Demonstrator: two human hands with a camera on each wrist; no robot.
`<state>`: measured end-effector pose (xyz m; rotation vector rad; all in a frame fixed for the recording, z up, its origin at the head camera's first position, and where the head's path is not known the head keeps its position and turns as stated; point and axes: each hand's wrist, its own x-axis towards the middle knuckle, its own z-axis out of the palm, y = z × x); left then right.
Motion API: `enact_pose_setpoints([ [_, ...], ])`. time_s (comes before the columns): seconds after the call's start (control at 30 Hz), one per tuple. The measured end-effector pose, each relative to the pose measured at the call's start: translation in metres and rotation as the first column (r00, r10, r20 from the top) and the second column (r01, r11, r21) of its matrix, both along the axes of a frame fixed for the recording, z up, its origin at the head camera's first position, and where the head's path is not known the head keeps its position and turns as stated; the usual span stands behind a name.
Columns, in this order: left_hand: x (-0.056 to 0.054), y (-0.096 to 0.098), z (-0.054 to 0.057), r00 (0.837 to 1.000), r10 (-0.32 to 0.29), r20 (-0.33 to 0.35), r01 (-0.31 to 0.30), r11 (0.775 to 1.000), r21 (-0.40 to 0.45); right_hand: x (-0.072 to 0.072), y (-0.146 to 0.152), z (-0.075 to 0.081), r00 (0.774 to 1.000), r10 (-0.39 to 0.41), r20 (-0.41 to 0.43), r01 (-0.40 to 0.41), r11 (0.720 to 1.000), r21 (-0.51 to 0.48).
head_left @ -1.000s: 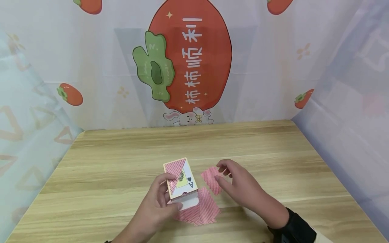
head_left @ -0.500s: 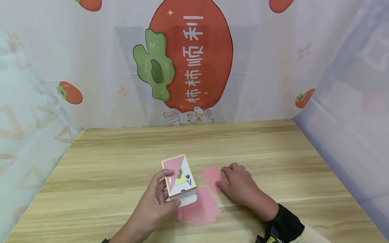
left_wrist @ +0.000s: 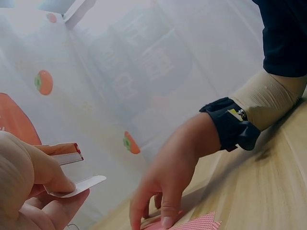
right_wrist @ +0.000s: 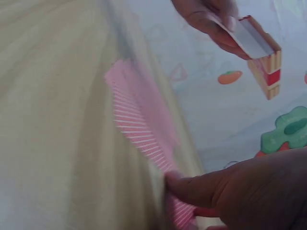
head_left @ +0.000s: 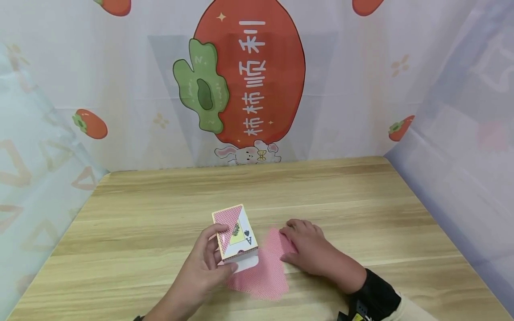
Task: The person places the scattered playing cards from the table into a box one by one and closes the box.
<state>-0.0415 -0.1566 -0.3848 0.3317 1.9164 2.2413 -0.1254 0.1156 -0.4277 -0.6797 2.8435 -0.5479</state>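
My left hand (head_left: 202, 266) holds a playing card box (head_left: 236, 231) above the table, thumb at the lower end and fingers around its left side. An ace of spades is printed on the box, and its white flap (right_wrist: 243, 40) hangs open toward me. Just right of it, my right hand (head_left: 315, 249) pinches a red-backed playing card (head_left: 287, 244) low at the tabletop, thumb and fingertips at its edges. That card meets several overlapping face-down playing cards (head_left: 263, 281), partly hidden beneath the box. In the right wrist view the thumb (right_wrist: 184, 189) touches the cards' edge.
A wood-grain table (head_left: 160, 196) spreads around the cards. A white cloth (head_left: 128, 80) with a large persimmon print (head_left: 277, 80) hangs at the back, and pale cloths (head_left: 474, 147) close off both sides.
My right hand has come down onto the single card and slid it left and toward me, against the other cards. The box in my left hand has moved slightly left and away.
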Motion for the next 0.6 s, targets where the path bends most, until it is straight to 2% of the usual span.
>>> enact_pose_setpoints([
  [0.1,0.000,-0.001,0.001,1.000,0.005,-0.001,-0.005,1.000,-0.007,-0.002,0.005,0.011,0.998,0.000,0.068,-0.001,1.000,0.011],
  [0.23,-0.001,-0.002,0.003,1.000,0.023,0.009,-0.023,1.000,-0.016,-0.007,0.012,0.022,0.994,-0.016,0.104,0.012,0.999,0.040],
  [0.33,-0.002,-0.003,0.003,0.999,0.032,0.011,-0.032,0.999,-0.012,-0.009,0.016,0.026,0.992,-0.032,0.124,0.025,0.998,0.058],
  [0.6,-0.002,-0.003,0.002,1.000,0.010,0.010,-0.010,1.000,0.006,-0.012,0.023,0.027,0.984,-0.092,0.155,0.071,0.988,0.138],
])
